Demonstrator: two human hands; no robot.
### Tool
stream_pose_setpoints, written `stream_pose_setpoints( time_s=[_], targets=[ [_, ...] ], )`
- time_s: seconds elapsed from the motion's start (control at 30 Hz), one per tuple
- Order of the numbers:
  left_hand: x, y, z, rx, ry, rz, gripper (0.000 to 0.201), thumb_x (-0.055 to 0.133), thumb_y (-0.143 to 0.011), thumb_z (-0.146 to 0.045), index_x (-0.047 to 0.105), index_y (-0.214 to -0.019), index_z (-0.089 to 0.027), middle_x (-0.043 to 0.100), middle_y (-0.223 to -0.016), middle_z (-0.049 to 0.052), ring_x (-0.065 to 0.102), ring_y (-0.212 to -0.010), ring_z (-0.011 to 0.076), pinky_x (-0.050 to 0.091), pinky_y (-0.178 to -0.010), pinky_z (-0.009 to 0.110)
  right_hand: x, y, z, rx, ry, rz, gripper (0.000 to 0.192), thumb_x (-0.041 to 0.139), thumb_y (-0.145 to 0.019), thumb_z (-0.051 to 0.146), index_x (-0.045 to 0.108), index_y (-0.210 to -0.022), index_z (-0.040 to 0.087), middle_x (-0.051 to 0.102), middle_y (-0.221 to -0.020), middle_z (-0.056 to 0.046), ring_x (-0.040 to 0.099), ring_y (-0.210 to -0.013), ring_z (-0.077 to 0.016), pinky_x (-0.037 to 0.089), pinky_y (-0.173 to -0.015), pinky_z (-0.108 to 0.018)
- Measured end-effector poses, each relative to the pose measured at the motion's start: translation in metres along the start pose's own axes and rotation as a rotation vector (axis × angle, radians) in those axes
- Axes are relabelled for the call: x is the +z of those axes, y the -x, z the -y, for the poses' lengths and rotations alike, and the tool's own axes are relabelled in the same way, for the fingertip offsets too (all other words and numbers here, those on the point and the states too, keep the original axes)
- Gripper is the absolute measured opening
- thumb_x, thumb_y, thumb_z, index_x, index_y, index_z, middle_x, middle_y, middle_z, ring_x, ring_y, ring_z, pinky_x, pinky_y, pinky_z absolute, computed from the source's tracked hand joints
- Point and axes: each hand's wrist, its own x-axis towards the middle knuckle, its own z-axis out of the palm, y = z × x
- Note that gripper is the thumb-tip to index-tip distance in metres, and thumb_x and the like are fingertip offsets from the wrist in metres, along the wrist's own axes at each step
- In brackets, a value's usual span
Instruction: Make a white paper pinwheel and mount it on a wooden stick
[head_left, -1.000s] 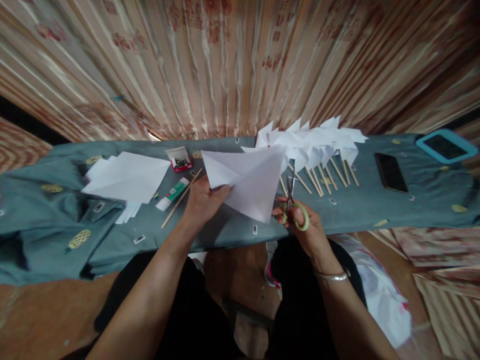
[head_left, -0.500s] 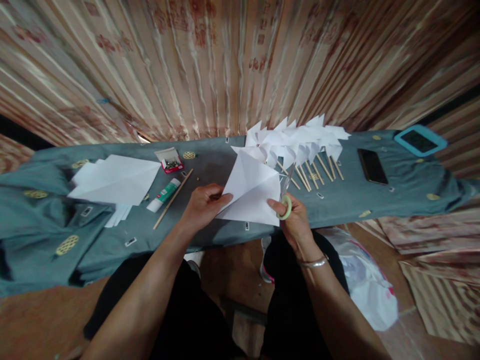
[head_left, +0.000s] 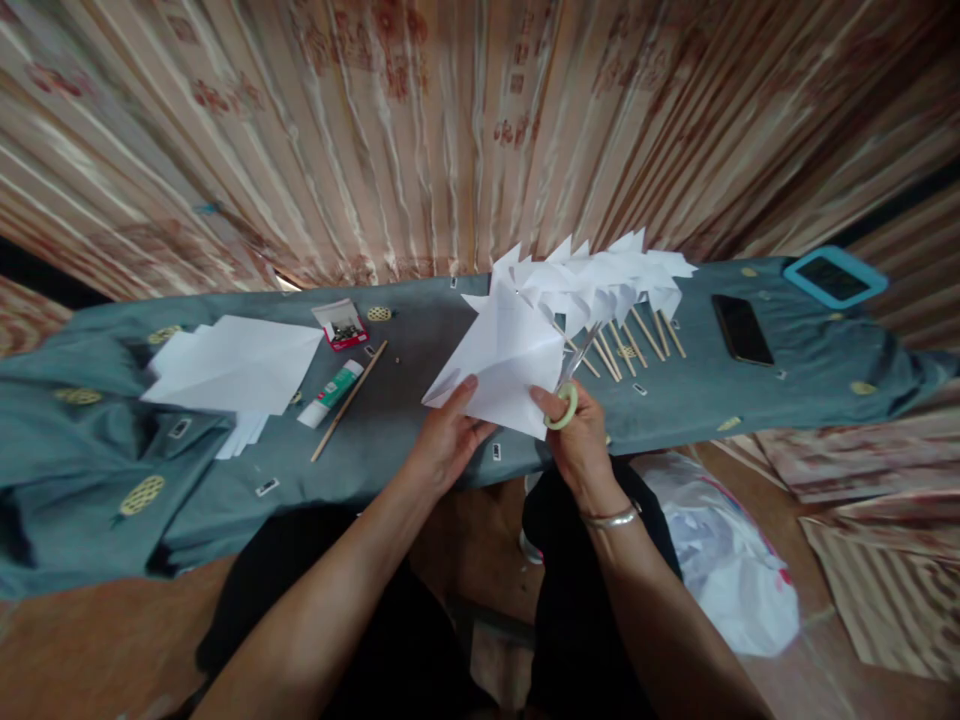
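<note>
Since 0.5 s ago the left hand point(head_left: 448, 440) has slid from the paper's left edge to its lower-left corner, and the folded white paper point(head_left: 504, 360) now sits a bit higher and more tilted, w/ one point up toward the pinwheels. L. hand: thumb on top, fingers under, pinched on the sheet's lower edge. Right hand point(head_left: 579, 440): closed through the green handle loops of the scissors point(head_left: 568, 390); blades angle up along the paper's right edge, partly hidden behind it, so blade opening can't be told. Paper is held in the air just above the near edge of the grey-green cloth point(head_left: 420, 340) covering the bench, between both hands.

Also on the cloth, L to R: stack of white sheets point(head_left: 236, 365); glue stick point(head_left: 330, 393) w/ green label; loose wooden stick point(head_left: 349, 400) just beside it; small red-and-white box point(head_left: 341, 323), open; row of finished paper pinwheels point(head_left: 600, 280) on wooden sticks, just behind the held paper; dark phone point(head_left: 741, 329); blue-cased tablet point(head_left: 835, 277) at far right. White plastic bag point(head_left: 724, 570) lies on the floor, near the right forearm.
</note>
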Motion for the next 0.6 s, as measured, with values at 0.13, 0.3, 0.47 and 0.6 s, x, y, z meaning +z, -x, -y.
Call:
stream_pose_setpoints(
  time_s=[0.13, 0.3, 0.47, 0.6],
  targets=[
    [0.001, -0.009, -0.012, 0.144, -0.011, -0.112, 0.021, 0.072, -0.077, -0.018, 0.064, -0.096, -0.018, 0.074, -0.088, 0.001, 0.069, -0.078, 0.0136, 0.058, -0.079, 0.027, 0.0, 0.005, -0.005, -0.001, 0.086, 0.06, 0.031, 0.087, -0.061, 0.039, 0.069, -0.08, 0.023, 0.067, -0.068, 0.005, 0.052, -0.055, -0.0104, 0.046, -0.058, -0.025],
    [-0.007, -0.016, -0.038, 0.353, -0.084, -0.114, 0.019, 0.072, -0.078, -0.019, 0.066, -0.096, -0.019, 0.076, -0.095, 0.002, 0.073, -0.09, 0.0176, 0.059, -0.076, 0.026, -0.012, 0.01, -0.006, 0.077, 0.236, 0.317, 0.046, 0.076, -0.071, 0.062, 0.069, -0.093, 0.022, 0.068, -0.069, 0.001, 0.055, -0.06, -0.0127, 0.04, -0.054, -0.024],
    [-0.014, -0.023, -0.06, 0.502, -0.058, -0.082, 0.021, 0.07, -0.081, -0.017, 0.069, -0.102, -0.022, 0.076, -0.103, 0.001, 0.072, -0.096, 0.0166, 0.059, -0.082, 0.026, -0.015, 0.021, -0.003, 0.222, 0.329, 0.634, 0.058, 0.07, -0.074, 0.067, 0.066, -0.108, 0.02, 0.071, -0.087, -0.004, 0.06, -0.071, -0.0142, 0.047, -0.068, -0.027],
    [-0.012, -0.025, -0.063, 0.493, -0.028, -0.119, 0.023, 0.068, -0.083, -0.018, 0.07, -0.106, -0.023, 0.077, -0.105, 0.002, 0.072, -0.102, 0.0187, 0.058, -0.089, 0.029, -0.012, 0.025, -0.001, 0.261, 0.366, 0.747, 0.059, 0.07, -0.076, 0.064, 0.064, -0.112, 0.017, 0.069, -0.09, -0.005, 0.061, -0.079, -0.0159, 0.047, -0.074, -0.029]
  ],
)
